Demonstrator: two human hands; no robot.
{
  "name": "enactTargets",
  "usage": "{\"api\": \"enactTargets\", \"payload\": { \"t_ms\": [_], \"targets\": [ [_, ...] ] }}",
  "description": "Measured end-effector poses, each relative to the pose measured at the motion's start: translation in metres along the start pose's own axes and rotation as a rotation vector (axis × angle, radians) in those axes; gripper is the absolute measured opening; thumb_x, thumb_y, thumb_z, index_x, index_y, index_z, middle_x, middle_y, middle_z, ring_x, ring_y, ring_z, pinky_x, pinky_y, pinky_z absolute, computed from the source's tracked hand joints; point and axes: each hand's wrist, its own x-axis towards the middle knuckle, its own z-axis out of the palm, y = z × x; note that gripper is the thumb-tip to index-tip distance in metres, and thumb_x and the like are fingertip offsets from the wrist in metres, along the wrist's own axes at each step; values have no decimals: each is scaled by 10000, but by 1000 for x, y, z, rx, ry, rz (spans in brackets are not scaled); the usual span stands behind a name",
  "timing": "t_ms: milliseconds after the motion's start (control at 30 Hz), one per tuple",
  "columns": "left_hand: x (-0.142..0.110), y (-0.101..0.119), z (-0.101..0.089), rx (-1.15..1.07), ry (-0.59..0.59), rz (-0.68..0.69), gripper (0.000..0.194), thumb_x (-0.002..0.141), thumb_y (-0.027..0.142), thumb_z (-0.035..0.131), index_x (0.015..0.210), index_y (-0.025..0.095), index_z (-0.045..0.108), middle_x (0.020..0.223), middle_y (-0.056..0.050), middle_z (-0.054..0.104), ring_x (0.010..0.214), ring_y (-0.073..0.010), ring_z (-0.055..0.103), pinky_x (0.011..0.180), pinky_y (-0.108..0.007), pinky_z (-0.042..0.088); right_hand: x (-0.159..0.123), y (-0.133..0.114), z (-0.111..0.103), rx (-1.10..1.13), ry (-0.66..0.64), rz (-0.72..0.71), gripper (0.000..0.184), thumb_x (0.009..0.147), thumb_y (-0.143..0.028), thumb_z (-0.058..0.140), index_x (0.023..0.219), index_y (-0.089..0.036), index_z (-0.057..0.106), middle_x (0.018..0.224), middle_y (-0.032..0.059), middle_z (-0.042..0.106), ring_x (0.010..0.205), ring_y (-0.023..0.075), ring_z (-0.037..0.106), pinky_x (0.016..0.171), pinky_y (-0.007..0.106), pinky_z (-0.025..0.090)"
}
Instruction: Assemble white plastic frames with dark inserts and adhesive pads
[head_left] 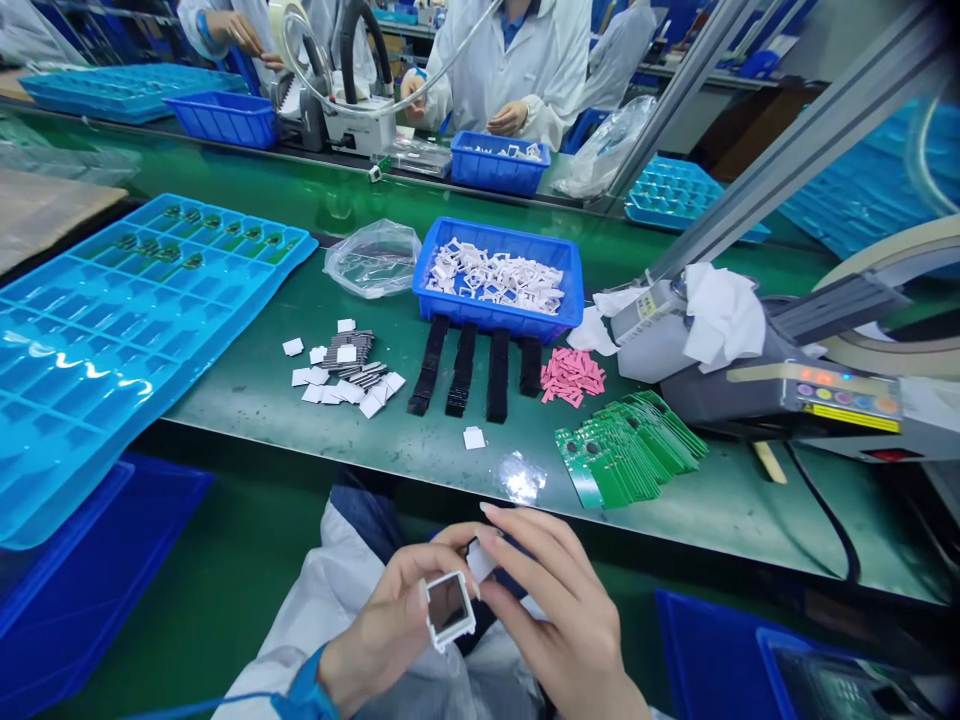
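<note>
Item: left hand point(382, 630) pinching a white-framed square module point(450, 612); right hand point(559, 610) pinching a small white pad point(481, 560) just beside it, both held before the green desk point(450, 480).

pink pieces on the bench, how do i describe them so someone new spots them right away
On the green workbench, find the blue plastic crate of white pieces. Just below its right front corner, between the black strips and the fanned green circuit boards, lies a small heap of pink pieces, the only pink thing there.
</note>
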Motion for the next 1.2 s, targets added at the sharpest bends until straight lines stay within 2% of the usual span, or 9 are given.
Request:
{"api": "enactTargets", "payload": {
  "t_ms": [333,433,533,633,700,833,933,1067,1200],
  "targets": [
    [-1,-5,1,-34,-8,-33,351,569,540,767,703,216,773,1100,-48,606,868,-157,610,768,-216,461,-4,3,-4,35,34,-34,159,858,-115,581,1002,-146,640,1066,111,662,1033,227,582,804,363,559],
    [-1,-9,-2,-12,-16,-17,332,603,498,768,751,201,774,1115,-71,622,1001,-215,596,887,-283,447,-4,1,-4,65,42,76,151,835,-52,559,873,-184,622,994,81,653,970,209,588,807,360,527],
    [0,-11,-10,-129,19,-11,305,652,476,743,763,194,772,1124,-66,666,1030,-227,616,911,-294,462,-7,4,-4,133,76,194,117,873,-163,541,773,-207,585,860,54,625,857,192,590,735,333,509],
    [2,-7,-19,-249,123,-4,337,680,468,723,852,183,775,1130,-70,705,1028,-230,650,894,-251,489,-11,25,2,102,213,425,204,904,-288,506,725,-203,552,846,58,609,818,188,590,688,317,489],
    [3,-2,-24,-262,154,3,350,684,463,722,874,174,775,1118,-75,720,1033,-238,657,894,-238,491,-12,46,10,-4,285,517,180,869,-311,565,730,-199,589,897,69,624,880,211,573,778,367,461],
    [3,1,-25,-211,57,-20,314,700,472,705,822,191,777,1149,-61,711,1113,-268,614,965,-296,446,-12,65,20,-116,358,566,84,786,-286,681,785,-203,666,1052,106,628,1059,279,478,945,487,329],
    [8,-5,-24,-125,-16,12,338,732,508,655,841,208,765,1160,-66,701,1212,-284,529,1051,-377,346,-17,47,14,-40,319,565,110,800,-307,666,795,-199,652,916,89,666,917,233,573,848,408,441],
    [26,-18,-18,40,-158,23,376,684,552,670,739,190,758,1167,-97,682,1291,-326,421,1094,-437,237,-29,13,-1,533,102,760,321,895,-440,516,698,-189,550,634,19,636,554,138,602,508,241,504],
    [43,-30,-4,72,-278,-70,351,615,518,736,690,175,758,1038,-141,715,1342,-351,334,1070,-467,275,-39,1,-8,1231,87,1098,395,785,-551,634,834,-161,606,646,20,615,539,110,588,494,200,498]
  ]
}}
